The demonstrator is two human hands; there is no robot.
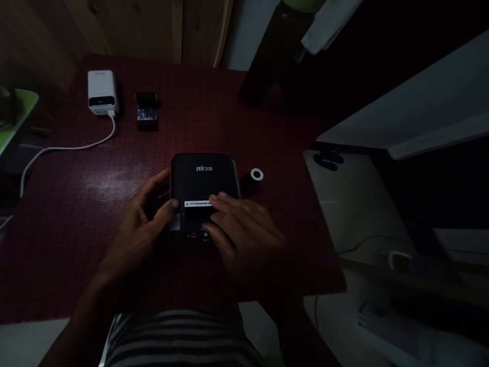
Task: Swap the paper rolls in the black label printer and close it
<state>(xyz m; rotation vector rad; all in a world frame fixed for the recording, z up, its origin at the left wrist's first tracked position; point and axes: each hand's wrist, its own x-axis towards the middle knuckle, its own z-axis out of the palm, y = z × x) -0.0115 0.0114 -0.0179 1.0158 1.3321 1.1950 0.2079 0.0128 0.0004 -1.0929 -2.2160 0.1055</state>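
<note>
A black compact printer (204, 183) with white "FEIE" lettering lies on the red table in front of me. Across its near part runs a white warning strip (196, 204), with a dark recess and small marked controls below. My left hand (143, 219) grips the printer's left side, thumb at the near left corner and fingers along the edge. Over the near right part lies my right hand (244, 229), fingertips on the strip's right end and thumb by the recess. Its palm hides the near right corner. Just right of the printer is a small roll (256, 175) with a white ring-shaped end.
A white power bank (102, 92) with a plugged-in white cable (76, 148) sits at the back left of the red table (206, 117). Near it is a small black open case (147, 111). A tall dark bottle (269, 51) stands at the back right. Dark slippers (326, 159) lie on the floor.
</note>
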